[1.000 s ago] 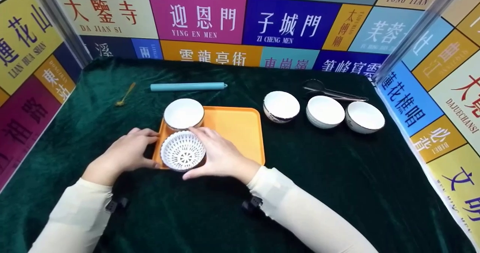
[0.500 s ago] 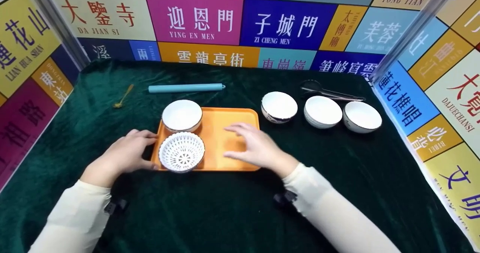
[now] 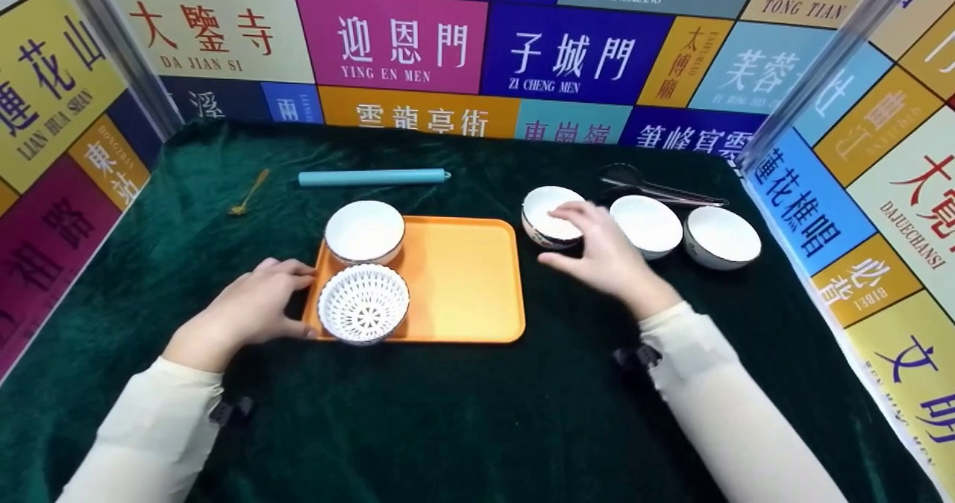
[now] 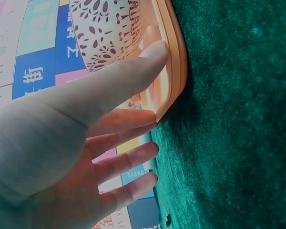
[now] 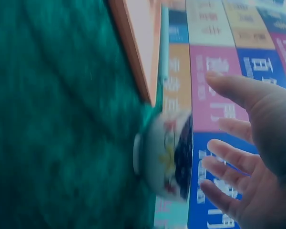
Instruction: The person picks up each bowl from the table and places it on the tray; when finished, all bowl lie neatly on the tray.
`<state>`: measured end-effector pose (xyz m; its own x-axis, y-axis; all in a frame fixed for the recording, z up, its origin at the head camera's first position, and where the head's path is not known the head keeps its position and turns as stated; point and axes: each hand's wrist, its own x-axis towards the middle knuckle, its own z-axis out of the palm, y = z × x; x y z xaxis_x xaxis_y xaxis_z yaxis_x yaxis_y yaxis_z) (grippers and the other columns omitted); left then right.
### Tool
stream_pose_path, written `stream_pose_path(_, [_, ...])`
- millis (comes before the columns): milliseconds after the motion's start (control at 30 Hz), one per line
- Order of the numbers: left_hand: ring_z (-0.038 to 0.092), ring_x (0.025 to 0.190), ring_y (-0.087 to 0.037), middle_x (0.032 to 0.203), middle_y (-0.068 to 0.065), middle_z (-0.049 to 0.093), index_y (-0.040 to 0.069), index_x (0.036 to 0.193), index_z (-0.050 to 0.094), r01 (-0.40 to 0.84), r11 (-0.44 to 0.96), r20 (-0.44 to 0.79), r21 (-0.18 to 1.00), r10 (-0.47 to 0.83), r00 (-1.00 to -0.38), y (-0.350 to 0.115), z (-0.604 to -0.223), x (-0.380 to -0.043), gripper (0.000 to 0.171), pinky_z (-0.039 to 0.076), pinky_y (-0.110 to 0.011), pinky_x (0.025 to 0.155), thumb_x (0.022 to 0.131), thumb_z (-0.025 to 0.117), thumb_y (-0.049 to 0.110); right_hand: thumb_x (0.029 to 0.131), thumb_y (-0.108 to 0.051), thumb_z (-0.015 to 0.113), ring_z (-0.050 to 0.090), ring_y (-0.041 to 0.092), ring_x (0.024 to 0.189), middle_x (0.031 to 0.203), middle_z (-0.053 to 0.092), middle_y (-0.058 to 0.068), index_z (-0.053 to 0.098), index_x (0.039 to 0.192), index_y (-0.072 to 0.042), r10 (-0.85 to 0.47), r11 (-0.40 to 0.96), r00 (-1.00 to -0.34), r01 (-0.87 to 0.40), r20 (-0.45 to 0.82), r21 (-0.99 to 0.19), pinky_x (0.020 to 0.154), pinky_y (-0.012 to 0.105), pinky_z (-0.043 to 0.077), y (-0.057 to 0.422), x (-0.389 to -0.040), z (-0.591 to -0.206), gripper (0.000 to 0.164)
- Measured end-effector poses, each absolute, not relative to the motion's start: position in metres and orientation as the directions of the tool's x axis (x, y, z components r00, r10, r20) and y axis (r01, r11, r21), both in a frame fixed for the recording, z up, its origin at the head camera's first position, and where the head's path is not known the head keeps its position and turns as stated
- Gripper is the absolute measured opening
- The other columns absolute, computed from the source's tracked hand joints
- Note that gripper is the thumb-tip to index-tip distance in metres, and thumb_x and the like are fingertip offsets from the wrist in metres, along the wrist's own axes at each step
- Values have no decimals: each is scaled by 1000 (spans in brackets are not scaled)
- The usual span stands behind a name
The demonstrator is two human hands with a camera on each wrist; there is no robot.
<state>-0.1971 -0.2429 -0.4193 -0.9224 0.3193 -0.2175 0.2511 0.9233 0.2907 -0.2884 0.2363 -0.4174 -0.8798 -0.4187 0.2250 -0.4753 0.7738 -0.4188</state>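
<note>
My left hand (image 3: 252, 305) lies at the left side of an orange tray (image 3: 466, 286). In the left wrist view its thumb touches the tray rim (image 4: 177, 57), the other fingers spread loosely. On the tray's left half sit a plain white bowl (image 3: 365, 231) at the back and a bowl with a dark openwork-like pattern (image 3: 363, 304) in front. Fingers extended and apart, my right hand (image 3: 608, 260) hovers by a dark-rimmed bowl (image 3: 543, 210) right of the tray, partly covering it. In the right wrist view a gap shows between that hand and the bowl's painted side (image 5: 167, 155).
Two more white bowls (image 3: 646, 225) (image 3: 722, 236) stand to the right. Behind them lies a dark ladle-like utensil (image 3: 656, 183). A blue-green stick (image 3: 373, 177) and a small gold spoon (image 3: 250, 193) lie at the back. Printed panels rise behind the green cloth (image 3: 462, 421).
My right hand has let go of the patterned bowl on the tray and moved right, across the tray, to the dark-rimmed bowl. The left hand stays at the tray's left side.
</note>
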Motion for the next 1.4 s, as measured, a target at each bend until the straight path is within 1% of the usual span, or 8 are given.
stream_pose_path(100, [46,136,-40,153,-18,51,1,144,59,252,920,-215,300,322,-922,-244,-418,-197,79,42,-65,110,81,87,40,80,-52,85,44,36,140,150,50,12,57,146,-11,-399,799,-891,-453,215,-395,119,58,34,247,-298,-414,83])
stream_pose_path(267, [47,135,-40,152,-18,52,1,143,60,258,917,-204,305,327,-923,-244,-419,-198,79,42,-64,109,80,88,40,75,-66,83,39,38,146,158,42,13,48,154,-13,-370,834,-918,-395,140,-385,122,59,29,256,-313,-413,102])
stream_pose_path(433, [47,134,-40,152,-18,52,0,142,60,264,916,-199,302,332,-922,-244,-420,-198,79,42,-64,109,80,88,40,72,-72,81,35,40,149,161,38,16,42,158,-11,-384,841,-921,-379,68,-387,123,61,26,262,-325,-417,112])
stream_pose_path(500, [47,134,-39,152,-18,52,0,143,60,263,916,-200,304,331,-922,-243,-420,-197,79,42,-64,109,80,88,40,73,-71,81,34,40,149,161,39,16,41,158,-11,-391,841,-919,-380,53,-385,123,62,24,263,-329,-418,112])
stream_pose_path(700, [48,132,-39,151,-18,53,0,142,61,265,921,-194,285,326,-925,-242,-420,-198,78,44,-63,108,79,89,39,73,-68,83,33,35,149,159,44,13,43,157,-11,-402,839,-914,-390,52,-378,120,66,16,264,-337,-420,109])
stream_pose_path(867, [48,132,-39,151,-18,53,1,142,61,257,924,-197,283,319,-927,-242,-420,-198,79,44,-63,108,79,89,39,72,-68,84,34,33,150,159,45,13,42,158,-13,-417,832,-908,-401,45,-382,121,67,12,261,-340,-420,110])
stream_pose_path(1067, [48,134,-39,153,-18,51,2,144,59,250,922,-214,296,319,-923,-242,-420,-199,81,43,-63,109,80,88,41,71,-68,84,39,33,147,157,47,14,44,157,-12,-417,830,-908,-403,50,-386,120,64,14,259,-343,-421,110])
stream_pose_path(1400, [48,133,-39,152,-18,52,1,143,59,262,918,-207,297,330,-921,-244,-419,-199,80,43,-63,109,80,88,41,69,-68,86,34,36,145,156,44,13,48,155,-13,-387,851,-917,-394,93,-347,118,62,15,262,-349,-419,109])
